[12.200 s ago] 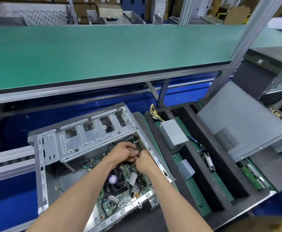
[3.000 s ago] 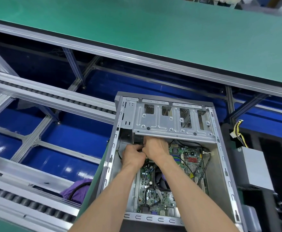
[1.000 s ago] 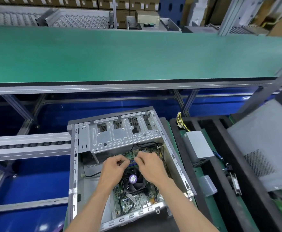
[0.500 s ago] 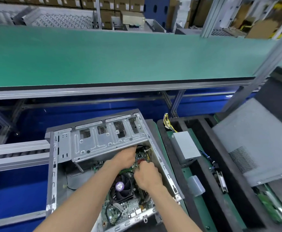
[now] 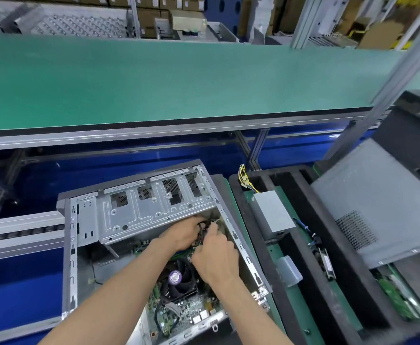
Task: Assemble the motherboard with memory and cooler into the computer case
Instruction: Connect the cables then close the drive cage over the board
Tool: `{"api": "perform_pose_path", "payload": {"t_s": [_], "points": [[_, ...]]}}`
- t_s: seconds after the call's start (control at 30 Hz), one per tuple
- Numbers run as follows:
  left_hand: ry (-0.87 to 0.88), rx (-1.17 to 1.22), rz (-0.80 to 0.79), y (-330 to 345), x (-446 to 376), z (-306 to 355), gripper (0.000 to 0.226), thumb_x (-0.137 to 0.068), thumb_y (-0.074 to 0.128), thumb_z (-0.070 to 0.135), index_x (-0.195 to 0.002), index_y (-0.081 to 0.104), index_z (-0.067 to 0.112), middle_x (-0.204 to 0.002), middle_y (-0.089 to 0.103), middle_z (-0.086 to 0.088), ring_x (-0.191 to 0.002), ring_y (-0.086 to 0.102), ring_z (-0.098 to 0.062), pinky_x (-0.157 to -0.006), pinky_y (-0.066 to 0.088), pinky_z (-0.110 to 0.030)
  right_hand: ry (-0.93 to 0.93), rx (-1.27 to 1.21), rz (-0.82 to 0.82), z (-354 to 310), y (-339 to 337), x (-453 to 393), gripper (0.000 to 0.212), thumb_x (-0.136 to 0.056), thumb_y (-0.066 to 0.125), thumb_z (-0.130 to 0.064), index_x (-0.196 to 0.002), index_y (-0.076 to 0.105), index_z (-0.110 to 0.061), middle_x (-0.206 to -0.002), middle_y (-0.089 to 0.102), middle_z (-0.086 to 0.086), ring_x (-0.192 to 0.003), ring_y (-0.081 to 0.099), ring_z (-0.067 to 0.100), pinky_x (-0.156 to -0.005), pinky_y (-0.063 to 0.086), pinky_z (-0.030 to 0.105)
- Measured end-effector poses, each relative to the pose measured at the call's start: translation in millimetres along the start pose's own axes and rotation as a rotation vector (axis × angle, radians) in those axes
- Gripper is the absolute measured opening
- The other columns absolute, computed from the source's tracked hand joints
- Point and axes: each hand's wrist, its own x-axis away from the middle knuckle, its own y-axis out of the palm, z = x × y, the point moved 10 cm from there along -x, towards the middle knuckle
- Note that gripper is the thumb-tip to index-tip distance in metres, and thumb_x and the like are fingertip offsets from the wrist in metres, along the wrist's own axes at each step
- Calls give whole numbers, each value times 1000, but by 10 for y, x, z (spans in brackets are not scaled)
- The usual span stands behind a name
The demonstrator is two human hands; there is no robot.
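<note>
Green conveyor belt [image 5: 179, 78] running behind computer case [image 5: 69, 257]; inside it, left hand [image 5: 181, 232] and right hand [image 5: 216, 257] both pinching cables [image 5: 205, 226] beside cooler [image 5: 177, 277].

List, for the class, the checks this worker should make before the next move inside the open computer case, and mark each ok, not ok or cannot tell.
1. Motherboard lies inside the computer case: ok.
2. Cooler fan sits on the board: ok.
3. Dark cable at the far corner is held by the left hand: ok.
4. The connector is seated: cannot tell, the right hand hides it.
5. Memory is fitted: cannot tell.
6. Power supply is installed: not ok, it lies in the foam tray beside the case.
</note>
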Motion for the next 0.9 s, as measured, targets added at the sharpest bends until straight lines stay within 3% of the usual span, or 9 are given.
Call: {"api": "perform_pose_path", "payload": {"t_s": [0.13, 0.23, 0.3, 0.43, 0.53, 0.63, 0.7, 0.8, 0.9], "points": [[15, 21, -13, 13, 55, -15, 49, -107, 34, 11, -154, 36, 23, -156, 40, 3, -139, 42, -15, -116, 29, -23, 76, 41, -75, 102, 86, -15, 34, -86, 54, -20, -117, 47, -8, -103, 66, 10, -96, 67, 32, -63, 40, 34], [28, 31, 106, -93, 187, -83, 44, -106, 37, 22, -148, 45, 31, -144, 54, 6, -126, 54, -11, -96, 37, -9, 58, 44, -95, 88, 99, 8, 18, -89, 48, -19, -103, 55, -10, -100, 65, 10, -93, 66, 33, -63, 42, 35], [45, 28, 196, -167, 298, -168, 33, -104, 42, 27, -129, 58, 40, -124, 67, 10, -104, 64, -10, -84, 48, -17, 29, 22, -61, 55, 68, 3, 18, -90, 44, -18, -103, 55, -11, -98, 65, 10, -90, 66, 33, -62, 42, 35], [44, 34, 176, -172, 401, -332, 15, -97, 48, 30, -97, 59, 40, -100, 69, 15, -95, 64, -15, -86, 52, -33, -19, -18, -130, -17, 120, -18, 22, -89, 41, -19, -100, 59, -13, -98, 64, 8, -87, 62, 33, -64, 38, 35], [-26, 69, 170, -205, 432, -446, 17, -101, 42, 48, -106, 58, 47, -114, 70, 9, -107, 64, -22, -85, 47, -29, -4, -110, -306, -19, 268, -14, 22, -85, 44, -22, -91, 65, -17, -87, 64, 4, -80, 59, 30, -64, 43, 36], [-189, 115, 192, -203, 437, -625, 56, -100, 30, 65, -139, 52, 32, -141, 57, -4, -126, 52, -27, -87, 36, -30, 29, -259, -409, -16, 361, 24, 16, -79, 50, -30, -70, 51, -17, -67, 56, -3, -62, 49, 21, -59, 39, 32], [-236, 117, 174, -197, 438, -628, 52, -102, 27, 59, -129, 57, 26, -130, 60, -10, -114, 56, -29, -80, 37, -31, 7, -261, -362, -15, 310, 12, 22, -78, 52, -32, -63, 43, -19, -59, 50, -5, -56, 45, 19, -57, 39, 30], [-201, 181, 132, -199, 456, -575, 41, -97, 28, 51, -95, 59, 25, -111, 61, -2, -86, 52, -12, -78, 41, -34, -51, -475, -410, -120, 297, 47, 19, -78, 53, -29, -61, 54, -20, -53, 63, 0, -54, 59, 18, -64, 53, 35], [-140, 233, 93, -191, 479, -502, 50, -93, 25, 67, -107, 67, 44, -116, 55, 19, -107, 54, -12, -85, 35, -33, -127, -565, -323, -200, 179, 46, 18, -78, 52, -24, -63, 61, -23, -59, 68, 0, -53, 60, 8, -62, 53, 33]]}}
